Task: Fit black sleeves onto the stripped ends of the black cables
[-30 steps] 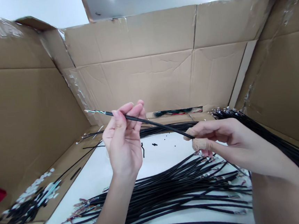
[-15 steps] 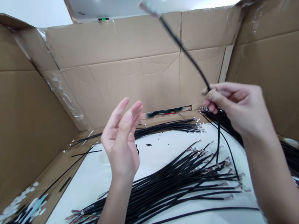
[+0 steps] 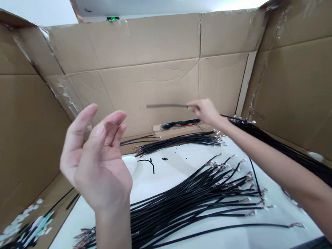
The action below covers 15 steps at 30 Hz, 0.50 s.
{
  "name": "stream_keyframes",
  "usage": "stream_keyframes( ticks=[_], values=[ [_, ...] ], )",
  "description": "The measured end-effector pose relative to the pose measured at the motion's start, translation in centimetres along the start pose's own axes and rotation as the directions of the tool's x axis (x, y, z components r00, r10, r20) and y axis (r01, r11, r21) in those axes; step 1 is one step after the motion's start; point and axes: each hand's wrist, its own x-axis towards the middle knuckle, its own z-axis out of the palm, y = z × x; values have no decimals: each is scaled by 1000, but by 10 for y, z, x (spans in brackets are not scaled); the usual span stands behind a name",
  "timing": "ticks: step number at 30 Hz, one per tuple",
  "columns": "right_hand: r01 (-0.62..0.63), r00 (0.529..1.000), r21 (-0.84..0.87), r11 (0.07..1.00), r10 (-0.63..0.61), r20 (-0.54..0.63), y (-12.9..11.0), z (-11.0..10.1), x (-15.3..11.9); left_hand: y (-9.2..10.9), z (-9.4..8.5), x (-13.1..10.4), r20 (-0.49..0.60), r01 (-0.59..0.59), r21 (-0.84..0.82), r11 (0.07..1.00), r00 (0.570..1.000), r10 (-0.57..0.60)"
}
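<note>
My left hand (image 3: 99,157) is raised at the left with its fingers curved and apart, and nothing lies in it. Farther away, near the back cardboard wall, my right hand (image 3: 207,111) pinches a black cable (image 3: 167,105). The visible stretch of that cable points left and is smeared by motion; the rest of it is hidden. Below both hands, a large bundle of black cables (image 3: 173,213) with bare coloured wire ends is spread on the white table (image 3: 217,246). One single cable (image 3: 222,231) lies apart along the bundle's near side.
Cardboard walls (image 3: 150,83) enclose the back and sides. A smaller cable bundle (image 3: 181,140) lies at the back, with more cables (image 3: 291,156) along the right. A white bowl (image 3: 130,164) stands behind my left hand. White connectors (image 3: 15,227) lie at the left.
My right hand has moved left and away from me, and the cable in it has swung from upright to nearly level. My left hand has moved left and nearer, still open.
</note>
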Motion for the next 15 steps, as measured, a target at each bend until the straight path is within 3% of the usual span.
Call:
stream_keyframes(
  ticks=[4, 7, 11, 15],
  values=[
    [-14, 945, -73, 997, 37, 324, -12, 80, 10, 8, -7, 6, -79, -74, -11, 997, 994, 73],
    [11, 892, -101, 995, 36, 451, -18, 118, 7, 16, -12, 6, -116, -108, -39, 993, 988, 102],
    [54, 850, -89, 995, 1, 526, -19, 144, -1, 22, -18, 3, -151, -113, -32, 993, 983, 107],
    [56, 860, 4, 998, -50, 507, -24, 151, -9, 22, -22, 4, -136, -123, -21, 992, 983, 119]
  ],
)
